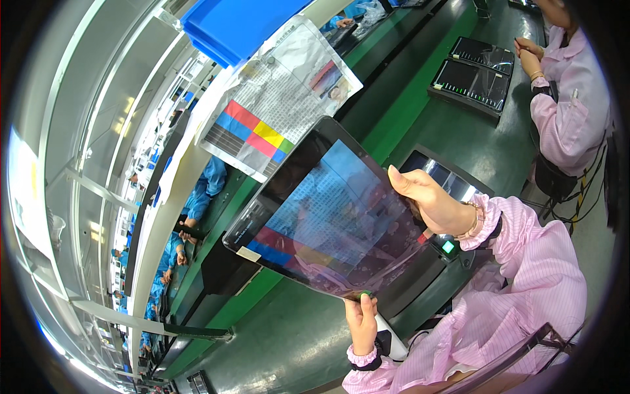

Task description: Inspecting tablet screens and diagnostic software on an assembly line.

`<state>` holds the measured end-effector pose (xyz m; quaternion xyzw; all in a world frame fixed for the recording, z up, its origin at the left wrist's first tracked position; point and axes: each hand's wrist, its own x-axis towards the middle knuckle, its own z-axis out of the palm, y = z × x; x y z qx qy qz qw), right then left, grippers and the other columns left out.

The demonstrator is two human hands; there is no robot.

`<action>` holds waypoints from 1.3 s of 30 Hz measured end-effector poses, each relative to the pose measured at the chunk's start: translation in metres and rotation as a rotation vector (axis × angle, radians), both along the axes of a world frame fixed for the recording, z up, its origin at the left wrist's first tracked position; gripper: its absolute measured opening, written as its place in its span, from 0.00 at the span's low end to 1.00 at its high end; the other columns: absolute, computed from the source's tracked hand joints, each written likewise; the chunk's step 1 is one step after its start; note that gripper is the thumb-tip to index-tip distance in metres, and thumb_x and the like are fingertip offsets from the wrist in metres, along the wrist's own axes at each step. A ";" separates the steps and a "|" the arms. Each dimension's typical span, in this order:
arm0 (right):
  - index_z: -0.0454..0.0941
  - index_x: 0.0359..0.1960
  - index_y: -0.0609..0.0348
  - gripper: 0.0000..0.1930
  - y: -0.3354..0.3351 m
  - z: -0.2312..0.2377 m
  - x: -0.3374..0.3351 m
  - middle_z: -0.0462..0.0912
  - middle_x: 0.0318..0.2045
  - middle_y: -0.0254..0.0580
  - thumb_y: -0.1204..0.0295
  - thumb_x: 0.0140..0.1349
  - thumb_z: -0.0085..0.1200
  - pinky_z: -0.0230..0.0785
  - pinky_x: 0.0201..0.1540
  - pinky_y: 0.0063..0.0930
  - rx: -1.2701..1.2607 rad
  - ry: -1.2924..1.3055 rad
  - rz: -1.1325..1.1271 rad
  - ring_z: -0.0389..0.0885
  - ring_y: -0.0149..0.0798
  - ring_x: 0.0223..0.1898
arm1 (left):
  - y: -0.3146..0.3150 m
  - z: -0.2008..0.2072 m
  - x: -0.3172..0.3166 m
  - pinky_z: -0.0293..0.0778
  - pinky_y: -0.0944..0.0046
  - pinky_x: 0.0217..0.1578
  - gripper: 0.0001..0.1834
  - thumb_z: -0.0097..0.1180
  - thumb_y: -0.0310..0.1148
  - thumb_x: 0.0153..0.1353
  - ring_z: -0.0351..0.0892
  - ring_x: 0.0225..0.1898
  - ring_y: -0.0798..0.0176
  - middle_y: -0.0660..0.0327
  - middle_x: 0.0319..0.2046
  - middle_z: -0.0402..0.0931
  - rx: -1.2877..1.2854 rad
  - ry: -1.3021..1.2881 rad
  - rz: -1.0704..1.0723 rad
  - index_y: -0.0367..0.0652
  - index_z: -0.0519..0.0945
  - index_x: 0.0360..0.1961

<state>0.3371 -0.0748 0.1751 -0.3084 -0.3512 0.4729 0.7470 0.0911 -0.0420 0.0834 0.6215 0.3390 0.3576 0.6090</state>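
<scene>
Both hands hold a glossy black flat screen panel (pixel 308 217), tilted above the green bench. Its surface mirrors a printed sheet and shows many small spots or smudges. My left hand (pixel 362 323) grips the near lower edge, with the thumb at the rim. My right hand (pixel 430 200) is closed on the opposite side edge, thumb along the rim and the other fingers partly hidden. A small pale tab (pixel 248 253) sticks to one corner. Beyond the panel hangs the crumpled printed sheet (pixel 269 85) with coloured blocks.
A device with a lit green button (pixel 448 247) sits beside my right wrist. Behind that hand lies another shiny panel (pixel 453 177). Black trays of dark parts (pixel 474 75) stand farther along the green bench (pixel 262 328), near a co-worker's pink sleeve (pixel 558 125). A blue bin (pixel 236 23) is above.
</scene>
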 end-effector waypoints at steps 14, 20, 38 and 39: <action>0.58 0.63 0.67 0.27 0.010 -0.011 -0.006 0.63 0.62 0.42 0.58 0.71 0.38 0.47 0.66 0.28 0.091 -0.098 0.009 0.58 0.32 0.63 | 0.007 -0.019 -0.014 0.63 0.72 0.26 0.24 0.46 0.33 0.67 0.64 0.25 0.75 0.64 0.32 0.68 0.071 0.047 -0.064 0.38 0.57 0.61; 0.72 0.50 0.62 0.19 0.010 -0.039 -0.014 0.78 0.45 0.34 0.59 0.71 0.39 0.67 0.50 0.22 -0.200 0.047 0.088 0.75 0.25 0.46 | 0.022 -0.006 -0.017 0.68 0.67 0.28 0.24 0.49 0.33 0.64 0.73 0.26 0.65 0.54 0.26 0.73 0.423 0.291 -0.005 0.36 0.61 0.58; 0.76 0.42 0.64 0.22 0.047 -0.122 -0.029 0.80 0.39 0.40 0.54 0.69 0.42 0.69 0.46 0.26 -0.664 0.190 0.136 0.77 0.30 0.41 | 0.021 -0.045 -0.054 0.68 0.53 0.50 0.28 0.52 0.43 0.63 0.68 0.52 0.45 0.40 0.58 0.60 0.754 0.700 0.078 0.42 0.62 0.61; 0.75 0.43 0.64 0.23 0.055 -0.136 -0.026 0.79 0.41 0.42 0.53 0.68 0.42 0.68 0.47 0.30 -0.731 0.147 0.104 0.75 0.33 0.43 | 0.006 -0.042 -0.058 0.67 0.51 0.51 0.31 0.54 0.44 0.60 0.66 0.52 0.40 0.37 0.59 0.56 0.807 0.950 0.007 0.44 0.62 0.62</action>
